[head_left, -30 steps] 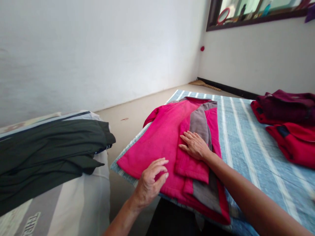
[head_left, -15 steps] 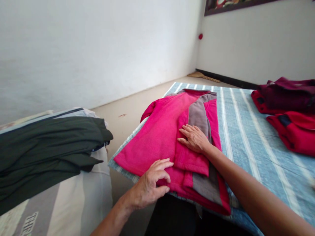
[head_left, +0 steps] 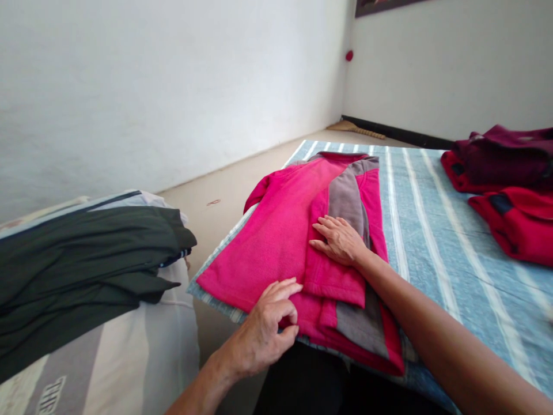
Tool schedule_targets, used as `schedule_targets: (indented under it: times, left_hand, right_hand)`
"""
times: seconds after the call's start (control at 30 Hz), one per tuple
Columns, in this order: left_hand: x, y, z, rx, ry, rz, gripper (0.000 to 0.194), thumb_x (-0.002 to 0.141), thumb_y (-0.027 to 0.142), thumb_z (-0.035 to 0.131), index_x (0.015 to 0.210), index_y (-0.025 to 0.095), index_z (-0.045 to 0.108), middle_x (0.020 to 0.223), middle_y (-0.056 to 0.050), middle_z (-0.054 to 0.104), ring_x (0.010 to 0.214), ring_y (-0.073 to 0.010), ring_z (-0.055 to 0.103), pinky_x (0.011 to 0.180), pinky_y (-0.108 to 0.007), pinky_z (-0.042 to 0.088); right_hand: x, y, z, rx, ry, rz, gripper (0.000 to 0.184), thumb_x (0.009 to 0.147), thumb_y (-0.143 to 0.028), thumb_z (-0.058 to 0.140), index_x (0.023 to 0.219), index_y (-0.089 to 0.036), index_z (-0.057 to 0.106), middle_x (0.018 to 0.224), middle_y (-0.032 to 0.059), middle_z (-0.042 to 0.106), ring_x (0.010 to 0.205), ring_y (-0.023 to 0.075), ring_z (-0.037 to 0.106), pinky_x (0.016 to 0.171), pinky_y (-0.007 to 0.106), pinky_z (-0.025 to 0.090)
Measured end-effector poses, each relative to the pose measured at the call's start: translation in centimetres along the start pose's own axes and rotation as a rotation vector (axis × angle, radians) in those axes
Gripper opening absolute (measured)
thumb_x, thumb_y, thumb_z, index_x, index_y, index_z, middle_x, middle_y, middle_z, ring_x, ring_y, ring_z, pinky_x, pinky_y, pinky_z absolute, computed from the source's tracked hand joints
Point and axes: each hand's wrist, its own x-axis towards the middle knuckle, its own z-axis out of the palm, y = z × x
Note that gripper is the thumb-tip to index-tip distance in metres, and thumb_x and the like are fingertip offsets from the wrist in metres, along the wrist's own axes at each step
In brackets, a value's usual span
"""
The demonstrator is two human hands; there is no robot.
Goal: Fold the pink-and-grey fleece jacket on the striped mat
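Note:
A pink fleece jacket with grey panels lies front down or up, I cannot tell which, with one side folded inward over its body. My right hand rests flat on the folded sleeve, fingers spread. At the near hem, my left hand has thumb and index finger brought together on the cloth edge, while its other fingers stretch over the fabric. Beneath the jacket is a blue bedsheet with white stripes.
Folded maroon clothing and a folded red garment sit on the right. To the left, dark green clothing drapes over a striped cushioned surface. A broom lies by the far wall.
My left thumb and index finger have closed together at the hem. The right hand stays flat on the jacket. The view has shifted slightly.

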Motion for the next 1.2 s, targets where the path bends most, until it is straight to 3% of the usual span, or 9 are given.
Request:
schedule_targets:
  times: [0.47,0.73,1.2]
  left_hand:
    - [0.04,0.09,-0.74,0.032,-0.052,0.009,0.021,0.066,0.000,0.055,0.068,0.019,0.061,0.130,-0.009,0.061,0.129,-0.0248,0.047,0.108,-0.045,0.037]
    - [-0.06,0.58,0.20,0.099,0.051,0.034,0.017,0.069,0.001,0.055,0.067,0.018,0.057,0.128,-0.012,0.062,0.126,-0.0250,0.050,0.108,-0.045,0.038]
    - [0.06,0.24,-0.60,0.051,-0.014,0.028,0.019,0.070,0.001,0.051,0.067,0.019,0.056,0.127,-0.011,0.063,0.126,-0.0240,0.051,0.107,-0.043,0.039]
  right_hand:
    - [0.04,0.06,0.00,0.010,0.003,0.009,0.047,0.095,-0.050,0.044,0.123,-0.016,0.059,0.135,0.0137,0.053,0.124,0.0279,0.047,0.102,0.042,0.033]
    - [-0.02,0.07,0.03,0.009,-0.001,0.011,0.048,0.095,-0.050,0.043,0.125,-0.015,0.058,0.136,0.0136,0.053,0.125,0.0278,0.046,0.103,0.042,0.032]
    - [-0.04,0.03,-0.27,0.031,-0.021,0.016,0.047,0.095,-0.050,0.043,0.124,-0.016,0.059,0.136,0.0136,0.052,0.127,0.0276,0.044,0.105,0.042,0.030]
